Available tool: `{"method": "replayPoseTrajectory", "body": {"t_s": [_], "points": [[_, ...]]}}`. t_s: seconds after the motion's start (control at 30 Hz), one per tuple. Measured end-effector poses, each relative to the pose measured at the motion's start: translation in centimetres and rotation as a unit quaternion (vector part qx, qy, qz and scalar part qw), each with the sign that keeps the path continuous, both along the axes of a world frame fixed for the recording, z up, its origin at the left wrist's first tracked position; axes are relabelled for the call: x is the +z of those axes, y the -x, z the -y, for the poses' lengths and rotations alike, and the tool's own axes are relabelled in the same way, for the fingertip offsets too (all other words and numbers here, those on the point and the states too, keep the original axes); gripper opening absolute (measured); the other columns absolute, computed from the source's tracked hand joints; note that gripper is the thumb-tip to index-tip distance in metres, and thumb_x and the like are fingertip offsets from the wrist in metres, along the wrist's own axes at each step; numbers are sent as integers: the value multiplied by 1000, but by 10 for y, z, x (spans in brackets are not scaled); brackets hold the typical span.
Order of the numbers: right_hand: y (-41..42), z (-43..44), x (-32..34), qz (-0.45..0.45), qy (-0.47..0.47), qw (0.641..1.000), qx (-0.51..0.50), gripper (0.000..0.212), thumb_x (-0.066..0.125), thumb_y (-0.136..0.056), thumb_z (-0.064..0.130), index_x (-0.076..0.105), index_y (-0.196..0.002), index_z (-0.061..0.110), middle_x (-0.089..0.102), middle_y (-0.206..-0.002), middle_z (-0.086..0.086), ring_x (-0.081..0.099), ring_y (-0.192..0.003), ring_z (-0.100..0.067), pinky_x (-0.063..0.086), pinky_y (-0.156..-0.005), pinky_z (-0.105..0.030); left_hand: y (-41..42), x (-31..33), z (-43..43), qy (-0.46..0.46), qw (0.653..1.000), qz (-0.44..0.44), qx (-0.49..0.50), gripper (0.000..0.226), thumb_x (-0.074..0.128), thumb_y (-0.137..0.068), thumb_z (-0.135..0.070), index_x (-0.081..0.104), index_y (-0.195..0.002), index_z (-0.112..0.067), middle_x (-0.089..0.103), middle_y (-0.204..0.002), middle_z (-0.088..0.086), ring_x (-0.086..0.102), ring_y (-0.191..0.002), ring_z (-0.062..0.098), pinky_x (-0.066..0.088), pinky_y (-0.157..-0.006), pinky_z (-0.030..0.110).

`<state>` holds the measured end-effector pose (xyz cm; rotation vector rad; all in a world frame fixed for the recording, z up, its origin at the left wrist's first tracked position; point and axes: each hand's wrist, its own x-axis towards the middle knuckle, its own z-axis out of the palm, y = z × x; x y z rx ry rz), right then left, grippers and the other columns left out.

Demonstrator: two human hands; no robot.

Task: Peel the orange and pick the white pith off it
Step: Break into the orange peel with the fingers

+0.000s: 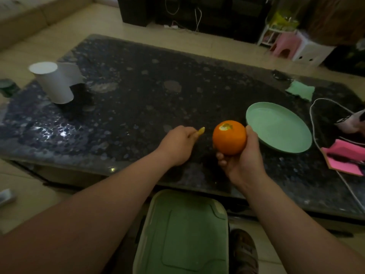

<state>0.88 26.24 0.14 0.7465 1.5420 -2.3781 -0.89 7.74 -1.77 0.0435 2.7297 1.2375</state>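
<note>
My right hand (244, 155) grips an orange (229, 138) from below and the side, holding it just above the dark table. A small patch of skin is torn away at the top of the orange, showing pale pith. To its left, my left hand (178, 143) pinches a small piece of orange peel (201, 130) between its fingertips, held over the table surface and apart from the fruit.
A pale green plate (256, 110) lies just right of the orange. A roll of white paper (53, 82) stands at the far left of the dark pebbled table (128, 95). A green cloth (300, 89), a white cable (313, 123) and pink items (343, 153) crowd the right. A green bin lid (181, 232) sits below the table's near edge.
</note>
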Motion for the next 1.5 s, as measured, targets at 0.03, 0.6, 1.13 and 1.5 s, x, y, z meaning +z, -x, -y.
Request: {"method": "replayPoseTrajectory", "body": {"t_s": [0.03, 0.6, 1.13, 1.5], "points": [[2, -1, -3, 6, -3, 1000, -4, 68, 50, -96, 74, 54, -135, 18, 69, -99, -24, 57, -54, -24, 38, -46, -23, 1, -4, 2, 18, 1000, -1, -5, 24, 52, -113, -29, 74, -120, -27, 64, -111, 2, 63, -104, 20, 52, -92, 34], [5, 27, 4, -20, 32, 999, 31, 48, 48, -102, 58, 56, -136, 26, 73, -120, -20, 73, -89, -35, 56, -79, -41, -23, 29, 3, -144, 987, 29, 72, 52, 47, -111, -32, 42, -163, -31, 51, -157, 7, 50, -141, 23, 37, -122, 38], [-2, 17, 39, -216, -419, 849, 239, 26, 67, -95, 60, 66, -113, 42, 74, -102, 12, 72, -87, 2, 60, -81, -33, -17, 23, 36, -236, 971, 39, 16, 86, 95, -76, -46, 40, -142, -55, 53, -136, -11, 65, -119, 19, 61, -98, 45], [-6, 18, 42, -210, -500, 794, 273, 10, 57, -105, 36, 64, -100, 30, 72, -81, 6, 67, -67, -4, 51, -56, -24, -23, 34, 33, -157, 986, 30, -50, 94, 91, -83, -37, 28, -149, -60, 43, -142, -13, 60, -120, 16, 58, -103, 46]]}}
